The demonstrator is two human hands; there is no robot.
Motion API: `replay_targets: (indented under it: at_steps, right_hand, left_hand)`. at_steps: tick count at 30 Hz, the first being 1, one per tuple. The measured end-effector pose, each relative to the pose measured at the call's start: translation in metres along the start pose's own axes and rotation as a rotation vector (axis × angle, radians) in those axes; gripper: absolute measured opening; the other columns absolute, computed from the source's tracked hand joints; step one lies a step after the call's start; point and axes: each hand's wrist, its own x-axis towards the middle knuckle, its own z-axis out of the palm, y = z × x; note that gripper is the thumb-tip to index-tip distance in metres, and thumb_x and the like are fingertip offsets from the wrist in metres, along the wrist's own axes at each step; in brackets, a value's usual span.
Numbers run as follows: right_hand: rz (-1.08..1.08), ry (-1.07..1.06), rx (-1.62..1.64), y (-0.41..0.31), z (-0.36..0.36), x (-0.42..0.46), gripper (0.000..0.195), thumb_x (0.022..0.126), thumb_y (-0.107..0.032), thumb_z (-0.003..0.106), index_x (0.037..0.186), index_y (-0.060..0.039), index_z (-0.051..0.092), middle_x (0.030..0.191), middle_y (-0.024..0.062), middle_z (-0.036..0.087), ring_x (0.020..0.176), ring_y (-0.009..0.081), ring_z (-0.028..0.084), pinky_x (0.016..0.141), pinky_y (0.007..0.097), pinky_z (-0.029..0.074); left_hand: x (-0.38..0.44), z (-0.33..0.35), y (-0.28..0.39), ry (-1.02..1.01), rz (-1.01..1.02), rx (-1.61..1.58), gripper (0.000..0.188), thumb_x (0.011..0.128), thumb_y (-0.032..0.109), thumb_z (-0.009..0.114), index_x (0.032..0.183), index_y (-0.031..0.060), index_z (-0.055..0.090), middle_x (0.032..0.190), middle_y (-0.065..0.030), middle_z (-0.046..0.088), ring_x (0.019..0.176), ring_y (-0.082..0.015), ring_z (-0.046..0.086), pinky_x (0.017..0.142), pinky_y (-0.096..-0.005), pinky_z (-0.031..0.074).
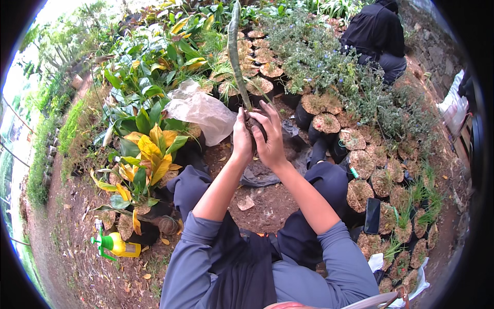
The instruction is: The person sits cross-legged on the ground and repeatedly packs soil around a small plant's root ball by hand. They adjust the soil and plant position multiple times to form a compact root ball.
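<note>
Between both palms I hold a dark, soil-filled pot or root ball (256,125). One long, stiff green leaf (236,58), like a snake plant's, rises upright from it. My left hand (242,137) presses on its left side, and my right hand (268,135) curves round its right side with the fingers over the top. Whether the soil sits in a small bag cannot be told. A crumpled translucent plastic sheet (202,112) lies just left of my hands. Beneath them, dark plastic (260,177) rests on the brown soil between my knees.
Potted plants with yellow and green leaves (156,154) stand at left, near a yellow spray bottle (125,245). Several black grow bags (326,123) crowd the right, with a phone (372,216) lying on them. Another person (372,34) crouches at the upper right.
</note>
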Motion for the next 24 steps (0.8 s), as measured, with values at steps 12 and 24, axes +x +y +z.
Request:
replay_targets:
  at_steps: [12, 24]
  right_hand:
    - [0.148, 0.06, 0.085, -0.003, -0.007, 0.008, 0.057, 0.078, -0.019, 0.071, 0.127, 0.0009, 0.049, 0.125, 0.019, 0.053, 0.116, 0.0324, 0.052, 0.101, 0.0386, 0.039]
    - [0.065, 0.022, 0.115, -0.009, 0.004, -0.003, 0.054, 0.092, -0.037, 0.053, 0.135, -0.0047, 0.045, 0.143, 0.0195, 0.038, 0.137, 0.0367, 0.028, 0.112, 0.0478, 0.017]
  left_hand:
    - [-0.005, 0.023, 0.02, 0.041, -0.018, 0.143, 0.066, 0.101, 0.051, 0.021, 0.134, -0.0018, 0.042, 0.129, -0.0153, 0.051, 0.119, -0.0242, 0.05, 0.105, -0.0358, 0.038]
    - [-0.005, 0.025, 0.016, -0.019, -0.048, -0.158, 0.056, 0.102, 0.046, 0.026, 0.127, 0.0034, 0.053, 0.124, -0.0096, 0.058, 0.112, -0.0199, 0.057, 0.1, -0.0356, 0.043]
